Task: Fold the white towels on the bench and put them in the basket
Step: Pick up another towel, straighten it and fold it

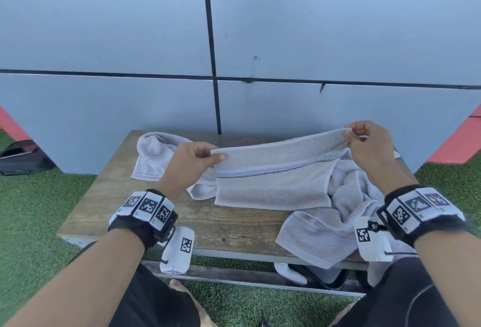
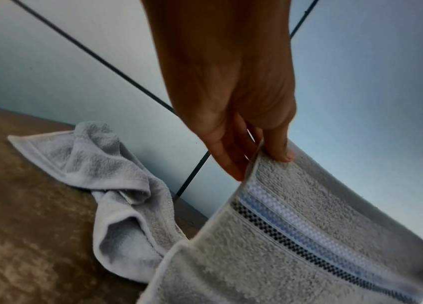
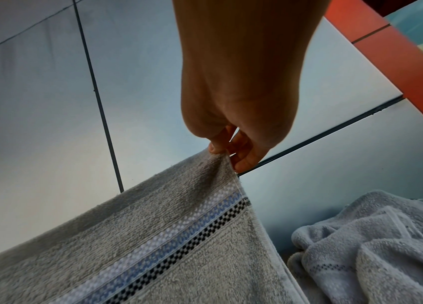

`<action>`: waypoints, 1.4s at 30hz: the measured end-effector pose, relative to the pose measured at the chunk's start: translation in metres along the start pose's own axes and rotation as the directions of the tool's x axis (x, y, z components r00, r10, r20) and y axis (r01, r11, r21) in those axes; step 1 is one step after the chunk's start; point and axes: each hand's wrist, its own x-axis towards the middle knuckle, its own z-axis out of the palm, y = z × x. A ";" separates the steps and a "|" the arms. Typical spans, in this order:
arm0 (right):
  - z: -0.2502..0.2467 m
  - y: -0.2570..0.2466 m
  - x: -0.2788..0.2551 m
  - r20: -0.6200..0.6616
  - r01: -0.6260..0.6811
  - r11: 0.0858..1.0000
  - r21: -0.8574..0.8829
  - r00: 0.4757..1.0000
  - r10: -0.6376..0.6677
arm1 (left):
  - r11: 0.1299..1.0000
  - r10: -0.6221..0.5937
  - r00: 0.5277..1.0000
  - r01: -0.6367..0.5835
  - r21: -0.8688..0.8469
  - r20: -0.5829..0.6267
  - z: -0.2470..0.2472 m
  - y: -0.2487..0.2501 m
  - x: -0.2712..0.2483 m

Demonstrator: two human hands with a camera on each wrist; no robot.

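A white towel point(image 1: 273, 175) with a blue and black checked stripe hangs stretched between both hands above the wooden bench point(image 1: 109, 196). My left hand point(image 1: 195, 157) pinches its left top corner, thumb on the near side point(image 2: 257, 164). My right hand point(image 1: 364, 142) pinches the right top corner point(image 3: 221, 154), held a little higher. The towel point(image 2: 309, 246) point(image 3: 153, 246) has its lower edge resting on the bench. A crumpled white towel point(image 1: 156, 155) point(image 2: 117, 185) lies at the bench's back left. Another rumpled white towel point(image 1: 338, 217) point(image 3: 374, 246) lies at the right and droops over the front edge. No basket is in view.
A grey panelled wall point(image 1: 234, 40) stands right behind the bench. Green artificial turf point(image 1: 31, 209) surrounds it. A dark bag point(image 1: 20, 157) lies on the ground at far left. Under the bench's front right sits a dark object with white parts point(image 1: 312, 274).
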 end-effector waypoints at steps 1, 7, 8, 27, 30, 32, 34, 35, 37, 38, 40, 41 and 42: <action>0.000 0.002 0.000 0.001 0.000 1.000 -0.001 1.000 0.000 | 0.999 -0.002 0.999 0.001 -0.036 -0.035 0.001 0.000 0.001; -0.002 0.006 0.002 -0.016 -0.018 1.000 0.017 1.000 0.018 | 0.991 0.003 0.998 -0.011 -0.135 -0.059 0.004 0.004 0.006; -0.003 0.006 0.002 -0.018 -0.026 0.999 0.025 0.999 0.026 | 0.991 0.012 0.998 -0.020 -0.134 -0.055 0.004 0.005 0.007; -0.009 0.021 0.009 -0.049 -0.076 0.997 0.033 0.996 0.078 | 0.977 0.044 0.989 -0.072 -0.203 -0.138 0.016 0.034 0.009; -0.011 0.024 0.009 -0.048 -0.077 0.997 0.028 0.996 0.079 | 0.976 0.036 0.990 -0.063 -0.207 -0.134 0.015 0.033 0.010; -0.011 0.023 0.009 -0.046 -0.076 0.996 0.035 0.996 0.078 | 0.976 0.026 0.990 -0.055 -0.211 -0.140 0.013 0.031 0.011; -0.010 0.021 0.010 -0.044 -0.074 0.996 0.049 0.996 0.076 | 0.979 0.020 0.989 -0.050 -0.200 -0.149 0.011 0.029 0.012; -0.010 0.020 0.009 -0.042 -0.072 0.996 0.055 0.996 0.075 | 0.978 0.019 0.989 -0.050 -0.201 -0.149 0.010 0.029 0.012; -0.009 0.017 0.009 -0.038 -0.067 0.995 0.069 0.997 0.070 | 0.977 0.021 0.988 -0.053 -0.206 -0.154 0.010 0.030 0.011; -0.009 0.016 0.009 -0.035 -0.064 0.995 0.073 0.997 0.067 | 0.978 0.029 0.987 -0.061 -0.201 -0.159 0.010 0.031 0.011; -0.009 0.014 0.008 -0.033 -0.062 0.995 0.076 0.997 0.064 | 0.979 0.060 0.985 -0.090 -0.182 -0.164 0.010 0.031 0.010; -0.009 0.014 0.008 -0.034 -0.061 0.995 0.074 0.997 0.064 | 0.979 0.075 0.983 -0.104 -0.175 -0.165 0.009 0.032 0.010; -0.009 0.015 0.008 -0.036 -0.061 0.995 0.073 0.997 0.063 | 0.978 0.087 0.983 -0.115 -0.172 -0.162 0.009 0.032 0.009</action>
